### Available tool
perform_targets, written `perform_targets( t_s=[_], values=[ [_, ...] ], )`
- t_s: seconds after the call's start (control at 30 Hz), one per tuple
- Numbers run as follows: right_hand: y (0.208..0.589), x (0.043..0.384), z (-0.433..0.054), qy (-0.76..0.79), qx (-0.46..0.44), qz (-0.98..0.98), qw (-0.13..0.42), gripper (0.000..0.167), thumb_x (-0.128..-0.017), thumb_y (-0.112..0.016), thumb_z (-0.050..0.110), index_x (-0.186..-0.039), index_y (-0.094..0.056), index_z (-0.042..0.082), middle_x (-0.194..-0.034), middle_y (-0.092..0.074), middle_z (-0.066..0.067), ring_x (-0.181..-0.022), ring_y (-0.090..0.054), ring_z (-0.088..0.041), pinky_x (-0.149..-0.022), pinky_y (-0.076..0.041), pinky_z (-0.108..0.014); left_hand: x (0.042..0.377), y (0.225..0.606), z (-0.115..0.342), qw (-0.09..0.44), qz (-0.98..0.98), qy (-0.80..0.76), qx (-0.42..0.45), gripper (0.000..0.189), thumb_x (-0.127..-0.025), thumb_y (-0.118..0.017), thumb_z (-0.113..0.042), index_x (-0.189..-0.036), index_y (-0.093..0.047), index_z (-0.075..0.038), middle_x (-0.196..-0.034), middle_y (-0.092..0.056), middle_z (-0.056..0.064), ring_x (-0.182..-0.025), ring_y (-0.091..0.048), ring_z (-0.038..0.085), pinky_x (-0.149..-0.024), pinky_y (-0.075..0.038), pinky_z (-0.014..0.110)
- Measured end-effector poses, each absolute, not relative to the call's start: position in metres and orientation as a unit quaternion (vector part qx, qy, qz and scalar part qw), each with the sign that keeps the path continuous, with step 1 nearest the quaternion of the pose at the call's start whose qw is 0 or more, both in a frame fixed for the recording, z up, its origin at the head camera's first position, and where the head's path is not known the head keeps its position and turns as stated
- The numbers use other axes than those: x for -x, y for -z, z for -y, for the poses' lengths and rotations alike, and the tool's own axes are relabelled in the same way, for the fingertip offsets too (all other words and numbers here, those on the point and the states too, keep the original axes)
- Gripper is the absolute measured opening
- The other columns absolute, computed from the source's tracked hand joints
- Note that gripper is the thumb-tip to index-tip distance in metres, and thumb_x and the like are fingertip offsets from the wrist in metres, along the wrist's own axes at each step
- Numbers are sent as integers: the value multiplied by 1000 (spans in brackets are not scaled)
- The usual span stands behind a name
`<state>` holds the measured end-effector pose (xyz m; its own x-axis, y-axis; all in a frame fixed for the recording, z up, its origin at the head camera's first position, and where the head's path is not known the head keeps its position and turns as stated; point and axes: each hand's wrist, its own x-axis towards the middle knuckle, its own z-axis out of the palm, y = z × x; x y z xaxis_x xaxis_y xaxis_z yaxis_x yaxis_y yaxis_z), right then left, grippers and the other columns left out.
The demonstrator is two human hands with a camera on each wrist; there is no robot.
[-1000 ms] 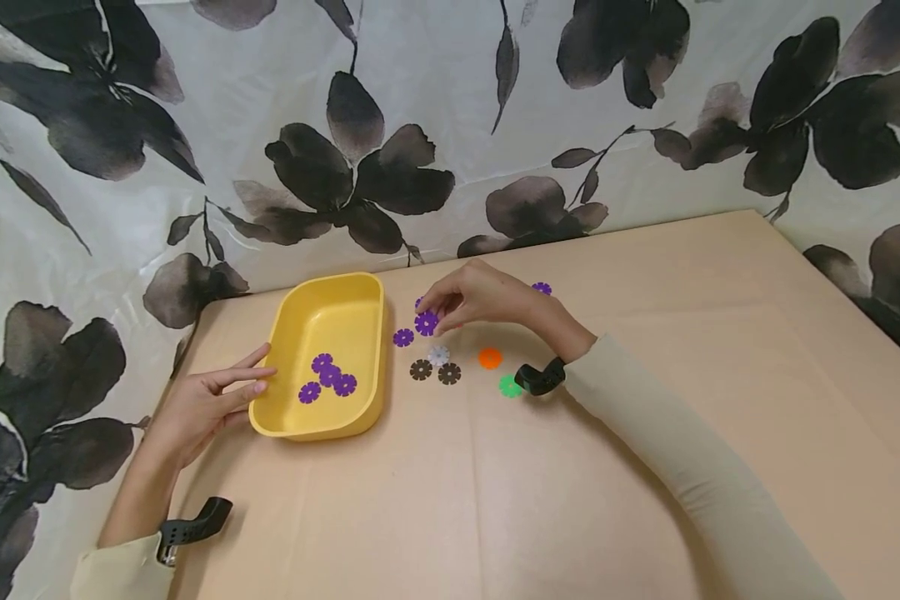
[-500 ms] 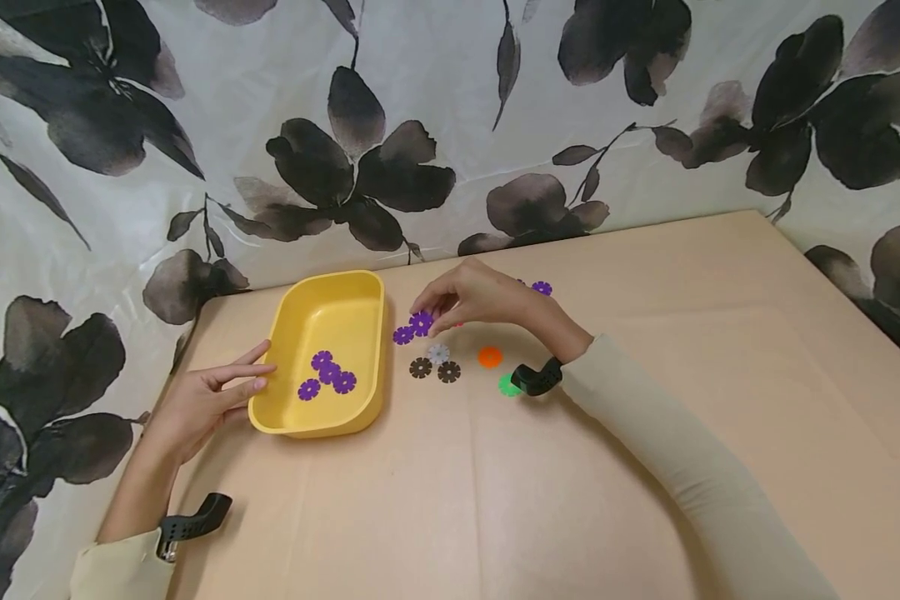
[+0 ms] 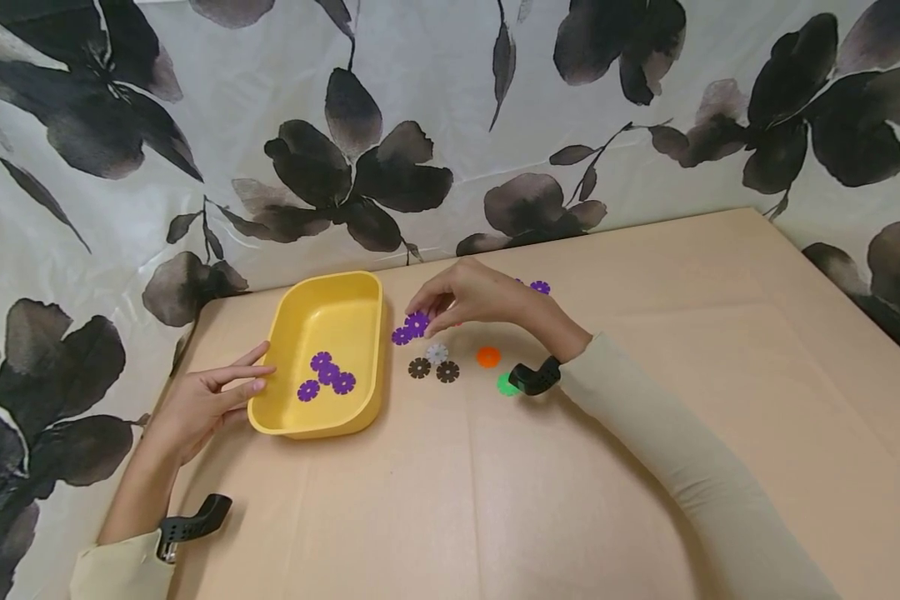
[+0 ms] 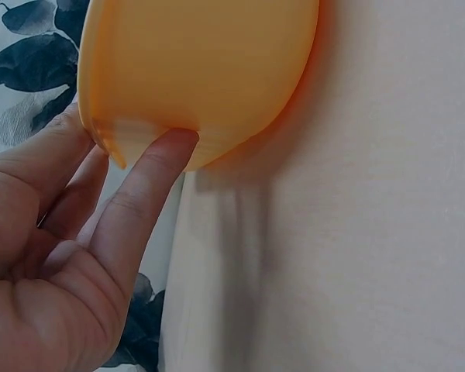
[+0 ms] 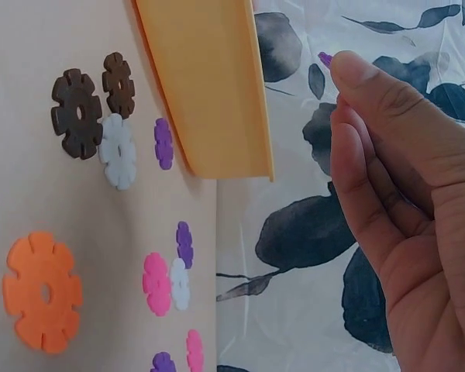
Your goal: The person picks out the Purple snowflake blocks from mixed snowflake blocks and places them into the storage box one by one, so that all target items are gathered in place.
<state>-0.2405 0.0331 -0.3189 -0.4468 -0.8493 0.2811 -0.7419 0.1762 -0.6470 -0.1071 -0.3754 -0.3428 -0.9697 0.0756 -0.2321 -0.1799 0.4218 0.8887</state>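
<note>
A yellow plastic tray (image 3: 378,367) stands at the left with several purple notched discs (image 3: 328,373) in it. The left hand (image 3: 206,408) grips its near left rim; in the left wrist view one finger (image 4: 143,198) lies against the outer wall while another reaches behind the rim. Just right of the tray, the right hand (image 3: 468,296) pinches a purple notched disc (image 3: 417,324) between thumb and fingertips. In the right wrist view only a sliver of that disc (image 5: 325,58) shows past the thumb. Another purple disc (image 3: 401,336) lies on the table, overlapped by the held one in the head view.
Two dark brown discs (image 3: 447,372) and a white one (image 3: 437,353) lie below the right hand. An orange disc (image 3: 488,357) and a green disc (image 3: 506,384) are near the wristband. Pink discs (image 5: 156,284) show in the right wrist view. A floral cloth (image 3: 420,125) borders the table.
The right hand has shifted slightly left with the pinched purple disc, uncovering a purple disc edge behind the wrist and a bit of red. The left hand and tray have stayed put.
</note>
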Motion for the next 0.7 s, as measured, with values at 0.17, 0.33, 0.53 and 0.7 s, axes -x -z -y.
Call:
perform_targets(
  t_s=[0.17, 0.33, 0.53, 0.7],
  values=[
    [317, 239, -30, 371, 520, -766, 69, 39, -78, -89, 17, -113, -77, 4, -93, -75, 0, -83, -70, -8, -81, -59, -19, 108, 343, 375, 119, -837, -534, 32, 51, -95, -73, -21, -138, -59, 3, -165, -29, -2, -113, -56, -17, -87, -59, 27],
    [315, 238, -26, 365, 521, -768, 72, 38, -79, -88, 15, -114, -77, 5, -92, -75, -1, -83, -69, -8, -81, -59, -18, 109, 343, 376, 120, -837, -533, 30, 51, -95, -73, -21, -138, -59, 3, -165, -29, -2, -111, -56, -19, -87, -59, 27],
    [314, 238, -20, 361, 529, -765, 71, 40, -79, -88, 16, -116, -77, 5, -95, -75, 0, -83, -68, -8, -81, -59, -18, 108, 344, 377, 120, -837, -533, 31, 52, -95, -73, -21, -138, -59, 3, -165, -29, -2, -111, -56, -19, -87, -59, 27],
    [312, 237, -15, 357, 537, -761, 64, 40, -79, -88, 17, -116, -77, 6, -96, -75, 0, -83, -67, -8, -81, -58, -18, 108, 343, 376, 119, -837, -533, 31, 51, -95, -73, -21, -138, -59, 3, -165, -29, -2, -114, -56, -17, -87, -59, 27]
  ],
)
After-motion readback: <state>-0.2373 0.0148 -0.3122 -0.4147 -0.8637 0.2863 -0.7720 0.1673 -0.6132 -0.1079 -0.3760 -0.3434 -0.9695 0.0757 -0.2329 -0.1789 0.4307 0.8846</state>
